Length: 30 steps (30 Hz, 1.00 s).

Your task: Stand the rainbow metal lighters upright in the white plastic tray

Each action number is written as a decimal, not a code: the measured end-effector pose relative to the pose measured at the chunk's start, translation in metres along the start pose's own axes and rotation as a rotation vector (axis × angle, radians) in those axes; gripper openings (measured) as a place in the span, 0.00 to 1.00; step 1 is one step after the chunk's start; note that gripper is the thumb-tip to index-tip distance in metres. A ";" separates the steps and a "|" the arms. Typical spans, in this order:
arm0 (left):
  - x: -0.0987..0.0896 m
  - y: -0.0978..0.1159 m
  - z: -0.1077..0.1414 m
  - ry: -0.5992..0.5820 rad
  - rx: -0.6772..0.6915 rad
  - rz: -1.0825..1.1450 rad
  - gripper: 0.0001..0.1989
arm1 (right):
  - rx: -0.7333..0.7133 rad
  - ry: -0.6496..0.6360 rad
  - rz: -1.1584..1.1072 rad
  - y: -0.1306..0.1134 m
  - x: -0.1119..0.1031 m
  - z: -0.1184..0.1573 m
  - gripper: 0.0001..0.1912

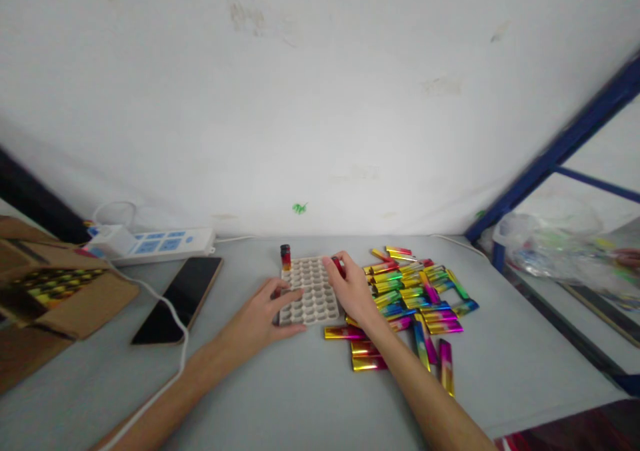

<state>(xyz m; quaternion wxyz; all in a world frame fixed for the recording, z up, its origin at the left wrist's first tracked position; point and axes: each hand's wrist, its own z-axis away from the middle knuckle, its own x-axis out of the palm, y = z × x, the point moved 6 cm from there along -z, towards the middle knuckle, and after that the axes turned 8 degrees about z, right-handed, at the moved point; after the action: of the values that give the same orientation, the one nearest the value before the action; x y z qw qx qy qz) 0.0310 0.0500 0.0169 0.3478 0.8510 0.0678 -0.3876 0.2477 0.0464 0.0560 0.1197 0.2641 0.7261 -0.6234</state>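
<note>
A pale tray (313, 294) with rows of small round holes lies on the grey table. One red and yellow lighter (285, 258) with a dark top stands upright at its back left corner. My left hand (273, 308) rests at the tray's left side, fingers apart over the holes; a small dark red thing shows behind its fingers, too hidden to name. My right hand (346, 284) is at the tray's right edge, its fingers closed on a red lighter (339, 266). Many shiny multicoloured lighter sleeves (400, 291) lie piled right of the tray, partly behind my right forearm.
A black phone (180, 298) lies left of the tray, with a white cable (183, 344) crossing it and my left forearm. Behind are a power strip (165, 244) and an open cardboard box (95, 301). A blue metal frame (540, 161) and plastic bags (550, 244) are at right.
</note>
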 end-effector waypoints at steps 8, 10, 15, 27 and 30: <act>0.003 0.013 0.000 -0.043 -0.025 -0.121 0.27 | -0.333 -0.008 0.167 -0.035 -0.001 -0.002 0.18; 0.004 0.017 0.000 -0.068 -0.030 -0.169 0.28 | -0.336 -0.070 0.209 -0.041 0.009 -0.010 0.19; 0.006 0.023 0.002 -0.091 -0.057 -0.221 0.28 | -0.354 -0.157 0.343 -0.043 0.044 -0.029 0.14; 0.010 0.022 -0.001 -0.088 -0.065 -0.182 0.24 | -0.339 -0.315 0.891 -0.059 0.075 -0.022 0.18; 0.010 0.019 0.000 -0.044 -0.014 -0.187 0.23 | -0.430 -0.327 0.907 -0.051 0.077 -0.013 0.18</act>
<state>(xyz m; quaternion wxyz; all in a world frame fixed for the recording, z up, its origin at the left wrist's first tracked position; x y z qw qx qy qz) 0.0454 0.0344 0.0207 0.3173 0.8298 0.1417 -0.4366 0.1590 0.0729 0.0628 0.5405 0.4206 0.6223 -0.3792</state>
